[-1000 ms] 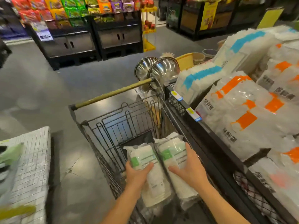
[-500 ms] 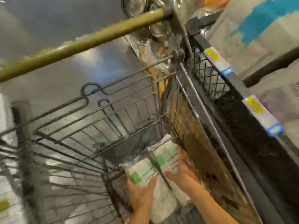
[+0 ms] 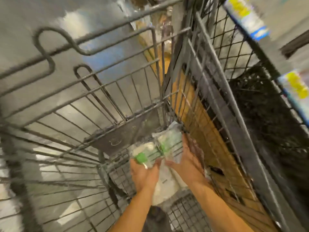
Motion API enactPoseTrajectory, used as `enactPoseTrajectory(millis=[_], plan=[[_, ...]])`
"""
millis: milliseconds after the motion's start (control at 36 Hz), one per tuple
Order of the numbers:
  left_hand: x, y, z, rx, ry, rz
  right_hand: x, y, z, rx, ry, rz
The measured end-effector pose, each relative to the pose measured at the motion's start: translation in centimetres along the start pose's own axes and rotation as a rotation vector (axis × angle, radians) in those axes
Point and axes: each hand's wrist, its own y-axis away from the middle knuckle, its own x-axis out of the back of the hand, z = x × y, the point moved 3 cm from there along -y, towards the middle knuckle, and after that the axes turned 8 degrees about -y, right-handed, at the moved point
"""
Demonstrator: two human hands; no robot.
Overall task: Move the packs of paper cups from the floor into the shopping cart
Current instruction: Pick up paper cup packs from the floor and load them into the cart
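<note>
Compared with one second back, both packs of paper cups were brought from about rim height down deep into the shopping cart point(image 3: 117, 91), against its right wall near the far corner. The left pack point(image 3: 145, 154) and right pack point(image 3: 169, 143) were kept side by side and touching, green labels up.

The left hand point(image 3: 143, 173) was seen gripping the left pack at its near-left edge, thumb on top, with the fingers underneath hidden. The right hand point(image 3: 187, 162) was clamped over the right pack, thumb across the top and fingers run along its right side, just beside the cart wall.

Contact with the mesh bottom point(image 3: 184, 213) could not be confirmed because the frame was heavily motion-blurred. Neither pack was released yet.

Judged: placement of this pair was nearly done, with only set-down and let-go left. No further packs were seen on the floor point(image 3: 25, 22) in this view, so the remaining count is unknown.
</note>
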Motion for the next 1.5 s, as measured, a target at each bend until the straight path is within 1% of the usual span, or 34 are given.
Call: enactPoseTrajectory(millis=[83,111,139,167,194,278,306,333,361,417,472,528,639,722,778,833,889,1028,1139,1222,1306,1417,1500], plan=[[1.1,2.8,2.6,-0.133,-0.143,0.022,3.1,3.2,-2.0,-0.055,-0.243,-0.097],[1.6,4.0,3.5,-0.199,-0.235,0.027,4.3,4.3,-2.5,-0.063,-0.265,-0.122],[2.2,5.4,4.6,-0.286,-0.33,0.03,5.5,5.7,-2.9,-0.069,-0.224,-0.133],[2.8,7.0,5.7,-0.39,-0.422,0.017,6.8,7.0,-3.2,-0.051,-0.156,-0.109],[3.3,8.9,6.9,-0.506,-0.512,-0.024,8.2,8.6,-3.4,-0.019,-0.118,-0.045],[4.8,15.2,10.4,-0.839,-0.775,-0.164,12.1,13.8,-2.7,0.041,-0.135,0.137],[5.3,17.4,11.3,-0.959,-0.868,-0.181,13.6,15.8,-2.7,0.069,-0.147,0.188],[5.7,19.7,12.2,-1.109,-0.929,-0.149,15.1,17.8,-2.6,0.089,-0.15,0.236],[6.0,21.8,13.0,-1.23,-0.937,-0.115,16.7,19.9,-2.6,0.099,-0.141,0.276],[6.0,25.8,14.1,-1.405,-1.006,-0.122,19.6,23.8,-2.5,0.097,-0.076,0.333],[5.5,30.9,15.2,-1.576,-1.172,-0.111,22.1,27.8,-1.7,0.064,-0.004,0.408],[4.8,36.5,15.8,-1.706,-1.334,-0.112,24.2,31.9,-0.5,0.037,0.03,0.507],[1.7,46.8,14.0,-1.948,-1.496,-0.102,27.1,41.2,4.1,-0.123,0.068,0.616],[-0.7,54.0,10.0,-2.096,-1.512,-0.144,27.4,49.7,8.4,-0.252,0.053,0.745],[-2.0,58.7,6.3,-2.195,-1.493,-0.175,26.5,55.5,11.8,-0.36,0.041,0.793],[-3.1,63.0,1.7,-2.27,-1.53,-0.214,24.8,61.6,15.0,-0.454,0.014,0.836],[-4.0,67.0,-3.3,-2.35,-1.557,-0.261,22.3,67.9,18.0,-0.532,-0.018,0.875],[-4.7,76.2,-17.3,-2.575,-1.525,-0.374,14.6,83.3,23.5,-0.755,-0.073,0.895],[-4.3,82.2,-28.9,-2.74,-1.654,-0.519,6.6,94.6,26.4,-0.969,-0.203,0.943],[-4.0,85.3,-37.0,-2.798,-1.731,-0.666,0.9,102.0,27.6,-1.119,-0.287,0.972],[-3.3,87.3,-43.5,-2.86,-1.763,-0.794,-4.3,107.5,28.5,-1.245,-0.414,0.993],[-3.2,88.4,-49.9,-2.854,-1.854,-0.921,-9.6,111.9,29.3,-1.365,-0.495,1.024],[-3.9,88.7,-53.5,-2.812,-1.929,-0.997,-12.2,113.5,30.1,-1.413,-0.588,0.995]])
